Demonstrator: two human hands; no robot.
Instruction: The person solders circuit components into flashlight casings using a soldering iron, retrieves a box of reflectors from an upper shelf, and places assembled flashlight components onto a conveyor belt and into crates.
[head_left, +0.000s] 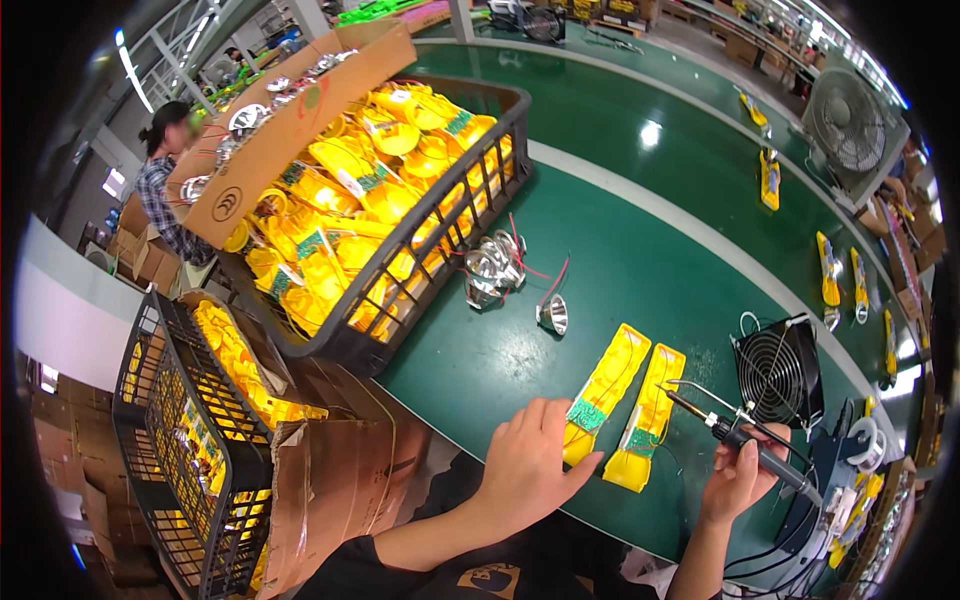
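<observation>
Two long yellow plastic housings lie side by side on the green table, each with a small green circuit board and thin wires. My left hand (530,455) grips the left housing (615,370), fingers along its left edge and thumb across its near end. The right housing (655,385) lies between my hands. My right hand (740,475) is closed around the dark handle of a soldering iron (765,455). A thin bent metal tube runs alongside the iron. Its tip points left, over the right housing. The fingertips of my left hand are partly hidden.
A black crate (440,225) full of yellow housings stands at left, a carton of reflectors (300,120) behind it. Wired silver reflectors (495,268) and a single reflector (553,314) lie mid-table. A black fan (778,370) and solder spool (866,440) are right. A person (170,190) is far left.
</observation>
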